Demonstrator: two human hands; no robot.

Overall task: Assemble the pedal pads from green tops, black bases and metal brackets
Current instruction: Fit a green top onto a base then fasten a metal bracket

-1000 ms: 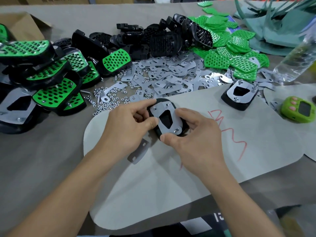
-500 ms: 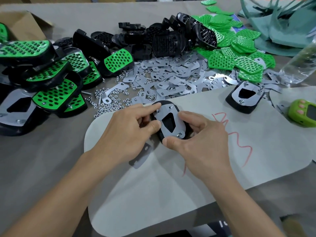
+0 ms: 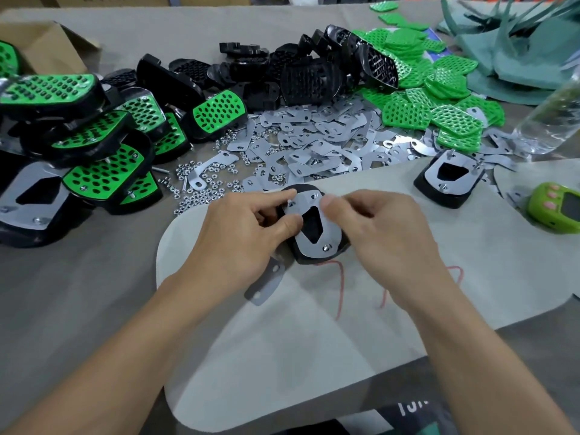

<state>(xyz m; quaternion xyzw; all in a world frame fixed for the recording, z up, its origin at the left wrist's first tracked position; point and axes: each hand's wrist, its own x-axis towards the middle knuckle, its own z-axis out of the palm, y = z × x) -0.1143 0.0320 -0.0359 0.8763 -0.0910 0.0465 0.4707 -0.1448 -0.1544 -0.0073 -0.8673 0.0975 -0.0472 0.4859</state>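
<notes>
A pedal pad (image 3: 317, 243) lies upside down on the pale mat (image 3: 314, 356), its black base up with a metal bracket and a nut at the near end. My left hand (image 3: 248, 243) grips its left edge, thumb on the bracket and forefinger at a stud on the far corner. My right hand (image 3: 376, 233) grips the right side, its thumb near the far stud. A loose bracket (image 3: 265, 285) lies under my left palm. Green tops (image 3: 439, 117) are heaped at the back right, black bases (image 3: 282, 70) at the back, brackets (image 3: 317, 146) in the middle.
Finished pads (image 3: 94, 146) are stacked at the left. Small nuts (image 3: 204, 186) are scattered beyond the mat. Another upturned pad (image 3: 448, 180) sits at the right, next to a green timer (image 3: 555, 208) and a clear bottle (image 3: 552, 120). A cardboard box (image 3: 40, 45) stands far left.
My right thumb has moved from the pad's near end up to its far end. My left forefinger has stretched over to the far stud. The pad stays in place.
</notes>
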